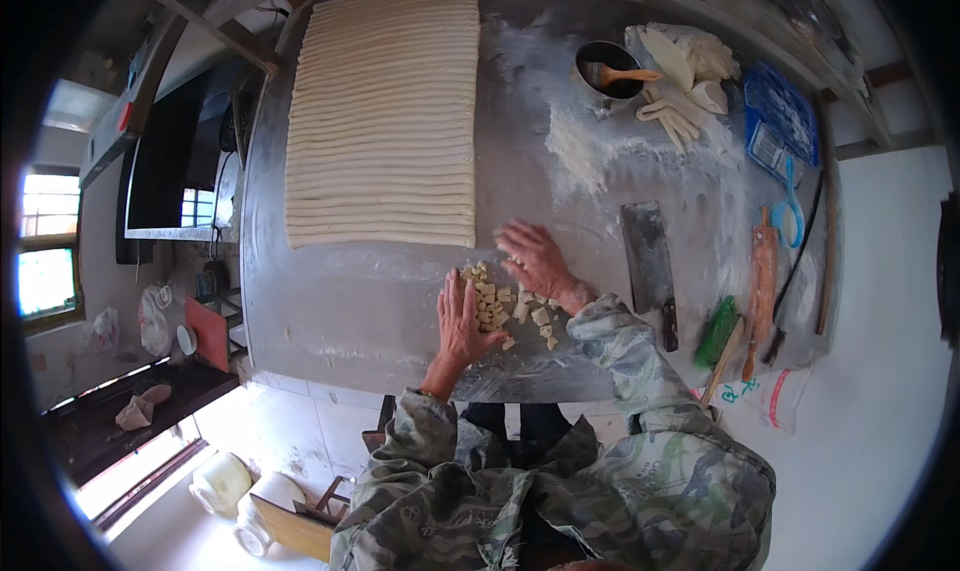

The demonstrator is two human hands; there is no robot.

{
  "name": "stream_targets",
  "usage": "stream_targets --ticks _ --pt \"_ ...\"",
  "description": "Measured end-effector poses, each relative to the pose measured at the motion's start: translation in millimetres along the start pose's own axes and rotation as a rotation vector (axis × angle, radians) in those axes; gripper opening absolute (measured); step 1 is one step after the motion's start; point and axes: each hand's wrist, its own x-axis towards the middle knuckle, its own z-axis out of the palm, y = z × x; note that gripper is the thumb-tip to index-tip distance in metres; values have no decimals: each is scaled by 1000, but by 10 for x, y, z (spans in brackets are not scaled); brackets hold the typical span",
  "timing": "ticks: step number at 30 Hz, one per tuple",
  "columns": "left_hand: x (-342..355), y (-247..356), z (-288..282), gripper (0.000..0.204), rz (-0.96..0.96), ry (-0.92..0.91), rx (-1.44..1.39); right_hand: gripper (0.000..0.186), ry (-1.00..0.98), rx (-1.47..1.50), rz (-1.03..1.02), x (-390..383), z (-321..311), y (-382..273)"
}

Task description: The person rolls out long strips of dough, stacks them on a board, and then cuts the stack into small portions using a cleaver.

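Small dough pieces (488, 311) are gathered on the table (350, 311) between the left hand (461, 329), its fingers held straight, and the right hand (540, 265), placed by their far right edge; whether anything is gripped there cannot be told.

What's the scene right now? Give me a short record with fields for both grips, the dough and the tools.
Left grip: open, fingers extended, at the left edge of the dough pieces
Right grip: at their far right; fingers blurred, hold unclear
Dough pieces: small, loosely clustered on the table
Strips: long, side by side, far left
Cleaver: flat, right of the right hand, handle toward the person
Rolling pin: farther right
Brush: in the pot, far right
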Motion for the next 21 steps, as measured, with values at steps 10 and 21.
stream_targets --ticks 10,21 --pt "-20 -17 -71 127 156 -181 -41 46 -33 36 50 -550 -207 -390" --pt "126 68 -61 128 211 -231 -11 62 169 22 323 -1103 -53 -420"
